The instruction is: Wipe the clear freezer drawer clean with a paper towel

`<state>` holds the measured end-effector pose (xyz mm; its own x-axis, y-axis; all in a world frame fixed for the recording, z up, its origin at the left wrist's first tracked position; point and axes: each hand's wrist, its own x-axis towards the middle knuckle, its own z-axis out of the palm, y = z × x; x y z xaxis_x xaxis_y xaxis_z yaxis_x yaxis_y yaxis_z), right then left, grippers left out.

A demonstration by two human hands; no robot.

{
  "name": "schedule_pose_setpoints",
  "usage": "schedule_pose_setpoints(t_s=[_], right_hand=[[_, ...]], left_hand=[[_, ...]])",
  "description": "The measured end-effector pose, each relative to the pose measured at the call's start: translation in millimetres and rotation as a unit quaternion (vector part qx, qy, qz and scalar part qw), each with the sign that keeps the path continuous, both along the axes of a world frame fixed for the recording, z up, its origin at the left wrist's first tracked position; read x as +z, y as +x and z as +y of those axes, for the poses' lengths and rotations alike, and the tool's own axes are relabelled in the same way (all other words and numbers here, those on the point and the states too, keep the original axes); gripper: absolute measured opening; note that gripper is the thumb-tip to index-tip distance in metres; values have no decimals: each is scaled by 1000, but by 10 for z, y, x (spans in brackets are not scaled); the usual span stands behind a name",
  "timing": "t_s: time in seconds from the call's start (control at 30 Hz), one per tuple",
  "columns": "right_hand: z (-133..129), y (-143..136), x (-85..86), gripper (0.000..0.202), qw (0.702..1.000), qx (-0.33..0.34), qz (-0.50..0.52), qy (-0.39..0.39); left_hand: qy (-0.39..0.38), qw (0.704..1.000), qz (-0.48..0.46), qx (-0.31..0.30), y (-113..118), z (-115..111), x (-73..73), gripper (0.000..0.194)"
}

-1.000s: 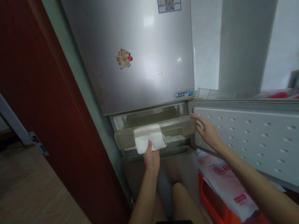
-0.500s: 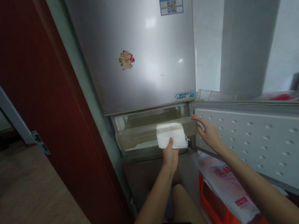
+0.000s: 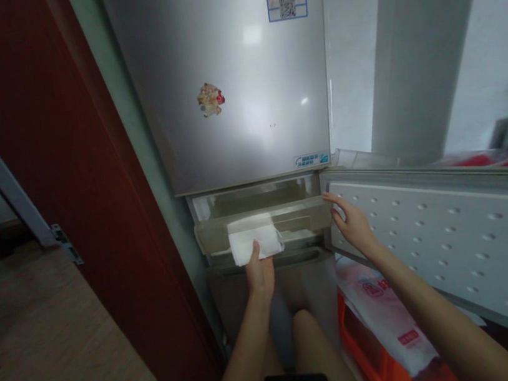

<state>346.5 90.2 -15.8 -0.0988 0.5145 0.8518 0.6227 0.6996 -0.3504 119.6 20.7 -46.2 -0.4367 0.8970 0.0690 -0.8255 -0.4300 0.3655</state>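
White folded cloth [image 3: 251, 236] sits near the centre of the head view, slightly below the middle, in front of a translucent drawer [image 3: 210, 235]. The left hand [image 3: 260, 275] holds it from below, the thumb pressed on its near face and the other fingers hidden behind; the cloth overlaps the drawer's front, though whether they touch is unclear. Right of centre, the right hand [image 3: 350, 221] has its fingers loosely bent, their tips at the drawer's upper right corner and the thumb spread apart below; whether they grip the rim cannot be told.

The drawer juts from beneath the silver upper door [image 3: 246, 65] of a refrigerator, which fills the top centre. A dimpled lower door [image 3: 433, 222] stands swung out across the right. At lower right, a printed plastic bag [image 3: 389, 316] lies over an orange stool [image 3: 378, 368]; a reddish-brown wooden door [image 3: 75, 196] spans the left.
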Motion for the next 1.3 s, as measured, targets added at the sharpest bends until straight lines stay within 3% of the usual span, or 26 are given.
schedule_pose_setpoints(t_s=[0.3,0.67,0.83,0.93,1.0,1.07,1.1,1.2,1.23,1.3], right_hand=[[-5,-6,1,39,1000,-5,-2,-6],[-15,-4,11,40,1000,-3,-11,-2],[-12,-9,2,40,1000,-3,-9,-2],[-11,-22,-4,40,1000,-3,-2,-2],[-9,-27,-7,40,1000,-3,2,-1],[-7,-27,-10,40,1000,-3,4,-1],[-6,-26,-11,40,1000,-2,4,-1],[-6,-21,-15,40,1000,-3,4,0],[-7,-20,-15,40,1000,-3,4,0],[-11,-20,-15,40,1000,-3,2,-1]], left_hand=[[0,1000,8,-3,-56,44,23,41],[-18,986,104,-130,498,114,-153,33],[-57,981,148,-112,367,17,-331,29],[-126,967,220,-37,228,-61,-492,24],[-175,933,312,44,129,-130,-590,24],[-135,876,441,144,23,-195,-666,33],[-80,834,508,198,-34,-215,-693,39],[77,672,652,342,-206,-170,-747,62],[93,626,678,373,-260,-115,-758,67],[87,562,716,405,-352,34,-774,71]])
